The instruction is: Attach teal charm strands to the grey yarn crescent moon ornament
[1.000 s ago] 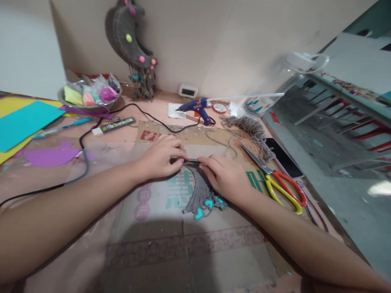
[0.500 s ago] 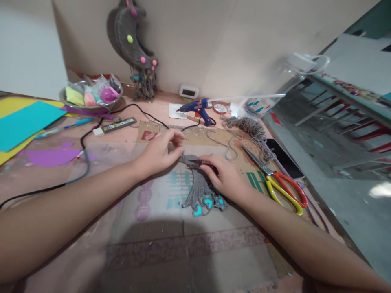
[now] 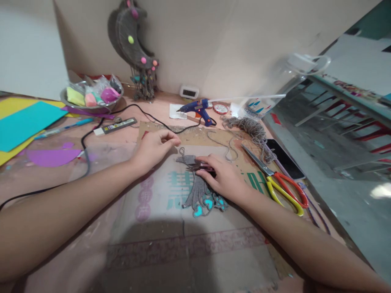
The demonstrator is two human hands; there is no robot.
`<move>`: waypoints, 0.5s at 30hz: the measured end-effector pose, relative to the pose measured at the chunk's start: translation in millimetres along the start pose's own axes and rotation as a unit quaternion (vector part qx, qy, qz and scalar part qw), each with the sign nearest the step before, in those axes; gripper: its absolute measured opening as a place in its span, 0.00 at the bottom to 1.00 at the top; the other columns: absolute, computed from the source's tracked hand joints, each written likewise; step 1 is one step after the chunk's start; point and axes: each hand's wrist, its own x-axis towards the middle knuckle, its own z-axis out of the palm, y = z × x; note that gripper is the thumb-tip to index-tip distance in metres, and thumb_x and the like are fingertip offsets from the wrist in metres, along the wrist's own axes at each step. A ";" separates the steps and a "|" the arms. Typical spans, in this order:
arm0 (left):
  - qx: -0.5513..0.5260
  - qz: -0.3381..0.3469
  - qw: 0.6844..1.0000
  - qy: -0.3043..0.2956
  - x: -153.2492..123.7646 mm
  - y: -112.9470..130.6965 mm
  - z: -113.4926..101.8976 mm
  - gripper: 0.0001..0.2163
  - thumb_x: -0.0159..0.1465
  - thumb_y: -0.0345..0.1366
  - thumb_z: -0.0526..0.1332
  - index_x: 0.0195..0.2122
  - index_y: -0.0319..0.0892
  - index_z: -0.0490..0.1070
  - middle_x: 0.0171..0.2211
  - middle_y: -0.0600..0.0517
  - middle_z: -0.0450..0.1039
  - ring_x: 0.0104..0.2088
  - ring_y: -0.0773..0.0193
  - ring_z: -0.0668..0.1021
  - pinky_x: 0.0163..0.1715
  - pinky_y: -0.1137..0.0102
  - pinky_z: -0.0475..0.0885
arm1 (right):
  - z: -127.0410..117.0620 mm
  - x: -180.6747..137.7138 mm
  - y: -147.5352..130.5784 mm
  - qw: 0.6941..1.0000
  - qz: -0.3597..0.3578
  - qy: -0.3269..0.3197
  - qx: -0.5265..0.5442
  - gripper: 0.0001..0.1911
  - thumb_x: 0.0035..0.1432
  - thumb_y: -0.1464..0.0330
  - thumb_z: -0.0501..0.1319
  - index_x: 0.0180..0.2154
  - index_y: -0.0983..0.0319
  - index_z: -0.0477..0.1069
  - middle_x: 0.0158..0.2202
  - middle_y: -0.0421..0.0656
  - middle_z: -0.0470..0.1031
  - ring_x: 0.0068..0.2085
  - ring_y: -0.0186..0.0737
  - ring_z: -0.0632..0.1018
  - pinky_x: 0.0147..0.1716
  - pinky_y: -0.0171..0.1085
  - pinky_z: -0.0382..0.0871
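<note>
A grey yarn-covered craft piece (image 3: 198,191) with teal beads at its lower end lies on a sheet of cardboard (image 3: 171,228). My right hand (image 3: 222,177) rests on its upper part, fingers curled and pressing a dark thin strip against it. My left hand (image 3: 154,146) sits to the left of the piece, loosely curled, thumb and forefinger nearly touching, with nothing visible in it. A small yarn loop (image 3: 182,152) sticks up from the top of the piece between both hands.
Yellow-and-red scissors (image 3: 281,183) and a black phone (image 3: 282,156) lie right of my right hand. Loose grey yarn (image 3: 252,128), a blue glue gun (image 3: 197,109) with its black cord (image 3: 84,150), a bowl of coloured clay (image 3: 91,97), coloured paper sheets (image 3: 24,122) and a finished hanging ornament (image 3: 130,36) surround the cardboard.
My left hand has let go of the craft piece and moved left and away from it. My right hand stays on the piece, now pressing its upper part down.
</note>
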 end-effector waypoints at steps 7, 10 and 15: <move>0.160 0.111 0.980 -0.047 1.9 1.7 -1.4 0.12 0.63 0.42 0.57 0.32 0.42 0.75 0.33 0.51 0.76 0.36 0.60 0.75 0.39 0.65 0.66 | 0.8 0.7 0.3 1.000 -0.004 -0.010 -0.020 0.18 0.63 0.60 0.55 0.51 0.60 0.69 0.40 0.45 0.75 0.38 0.40 0.77 0.36 0.37 0.68; 0.229 0.123 0.964 -0.052 3.9 1.5 3.1 0.15 0.60 0.49 0.59 0.28 0.43 0.76 0.30 0.50 0.76 0.36 0.57 0.73 0.41 0.61 0.64 | 0.6 0.8 -0.1 1.000 -0.013 -0.009 -0.025 0.17 0.63 0.60 0.55 0.50 0.61 0.69 0.40 0.46 0.75 0.38 0.40 0.77 0.37 0.38 0.68; 0.257 0.101 0.959 -0.066 6.4 2.6 10.5 0.15 0.57 0.50 0.61 0.24 0.43 0.76 0.28 0.49 0.76 0.37 0.54 0.73 0.41 0.57 0.63 | -0.6 0.5 -1.0 0.999 -0.020 -0.010 -0.033 0.16 0.63 0.61 0.55 0.49 0.61 0.69 0.40 0.45 0.75 0.38 0.41 0.76 0.37 0.38 0.67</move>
